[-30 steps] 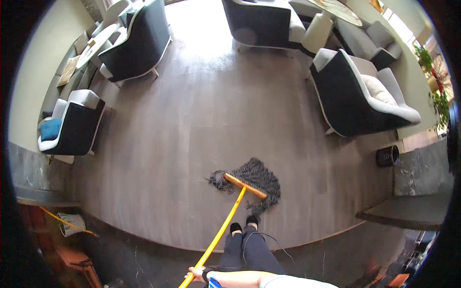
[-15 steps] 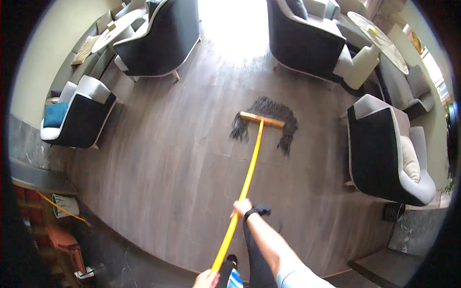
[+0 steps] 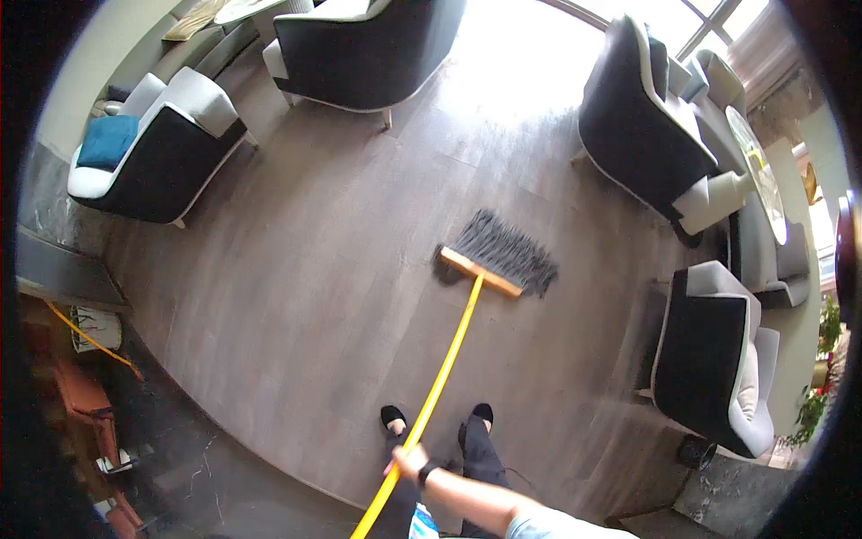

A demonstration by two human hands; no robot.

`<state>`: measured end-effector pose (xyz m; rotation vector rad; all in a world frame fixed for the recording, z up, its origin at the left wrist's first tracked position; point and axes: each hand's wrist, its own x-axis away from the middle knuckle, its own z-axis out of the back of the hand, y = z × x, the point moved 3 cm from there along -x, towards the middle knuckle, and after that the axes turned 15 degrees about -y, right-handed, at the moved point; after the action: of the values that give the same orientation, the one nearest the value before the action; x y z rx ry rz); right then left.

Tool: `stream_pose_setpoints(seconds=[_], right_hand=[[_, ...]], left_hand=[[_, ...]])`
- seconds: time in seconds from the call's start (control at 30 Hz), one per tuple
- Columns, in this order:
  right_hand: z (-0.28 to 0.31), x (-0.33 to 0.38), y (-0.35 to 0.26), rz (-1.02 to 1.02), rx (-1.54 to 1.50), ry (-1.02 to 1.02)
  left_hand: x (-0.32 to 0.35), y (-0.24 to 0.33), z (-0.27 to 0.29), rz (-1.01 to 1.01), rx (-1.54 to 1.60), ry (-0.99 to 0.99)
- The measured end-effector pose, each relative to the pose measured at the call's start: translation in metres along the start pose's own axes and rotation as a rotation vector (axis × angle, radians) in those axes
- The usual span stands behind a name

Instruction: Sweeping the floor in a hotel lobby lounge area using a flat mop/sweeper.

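My right hand point(image 3: 411, 463), with a dark band at the wrist, is closed around the yellow handle of a mop point(image 3: 440, 382). The handle slants from the lower edge up to a wooden crossbar point(image 3: 481, 272) on the floor. Dark grey strands point(image 3: 505, 247) fan out flat beyond the crossbar, away from me. The lower end of the handle runs out of the picture, and my left hand is out of sight. My two feet in black shoes point(image 3: 392, 416) stand on either side of the handle.
Dark-backed armchairs stand at the left point(image 3: 193, 171), far left point(image 3: 359, 58), far right point(image 3: 642, 112) and right point(image 3: 705, 346). Brown wood-look floor point(image 3: 296, 269) lies between them. A dark marble strip point(image 3: 215, 458) edges it at lower left, beside a white basket point(image 3: 96, 329).
The mop head has come nearer to me, its strands now trailing away instead of curling around the crossbar. My right hand moved lower; my left hand left the picture. The view turned.
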<state>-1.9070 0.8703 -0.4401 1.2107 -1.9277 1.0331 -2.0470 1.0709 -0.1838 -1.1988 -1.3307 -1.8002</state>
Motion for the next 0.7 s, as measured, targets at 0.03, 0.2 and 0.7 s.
stream_pose_setpoints(seconds=[0.03,0.2,0.7], right_hand=[[-0.030,0.005,0.027,-0.076,0.015,-0.110],[-0.093,-0.011,0.084,-0.128,-0.040,-0.227],[-0.034,-0.166,-0.306,-0.071,0.090,0.089]], left_hand=[[0.027,-0.020,0.026,0.001,-0.041,0.031],[0.091,-0.067,0.099,0.073,-0.189,0.192],[-0.204,0.209,0.113,-0.050,-0.036,0.129]])
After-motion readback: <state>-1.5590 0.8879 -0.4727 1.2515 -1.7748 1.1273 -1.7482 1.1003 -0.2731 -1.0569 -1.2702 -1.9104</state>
